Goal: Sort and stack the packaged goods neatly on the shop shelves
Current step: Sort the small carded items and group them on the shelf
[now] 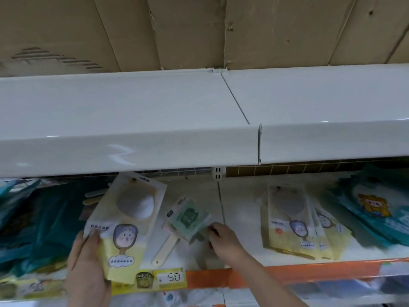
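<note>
My left hand grips the lower left corner of a yellow-and-white mirror package with a cartoon hand mirror printed on it, tilted over the shelf's front edge. My right hand pinches the lower edge of a small green square packet, lifted and tilted above the white shelf. A cream-handled hand mirror lies partly under that packet. To the right a stack of matching yellow mirror packages lies flat on the shelf.
Teal bags fill the shelf's left end, and blue packages with a cartoon figure fill the right. An orange price rail with a "5.0" tag runs along the front. A white upper shelf overhangs closely; cardboard lies above.
</note>
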